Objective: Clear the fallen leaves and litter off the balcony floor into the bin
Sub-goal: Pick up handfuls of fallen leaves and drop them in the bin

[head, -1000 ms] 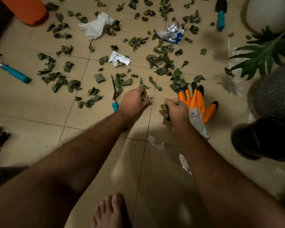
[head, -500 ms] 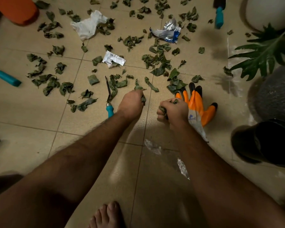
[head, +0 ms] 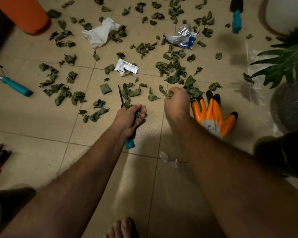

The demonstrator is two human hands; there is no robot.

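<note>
Dry green leaves lie scattered over the beige tiled floor. My left hand is curled round a small bunch of leaves, just above a teal-handled weeder tool. My right hand reaches into the leaves beside an orange work glove and grips some. Litter lies further out: a crumpled white paper, a small white sachet and a silver-blue wrapper. A black bin stands at the right edge.
An orange pot is at top left. A teal hand rake lies at left and a teal trowel at top right. A potted plant and grey pot are on the right. A clear plastic scrap lies between my arms.
My right hand moved forward from beside the glove into the leaves. My left hand drew back a little with leaves in its grip.
</note>
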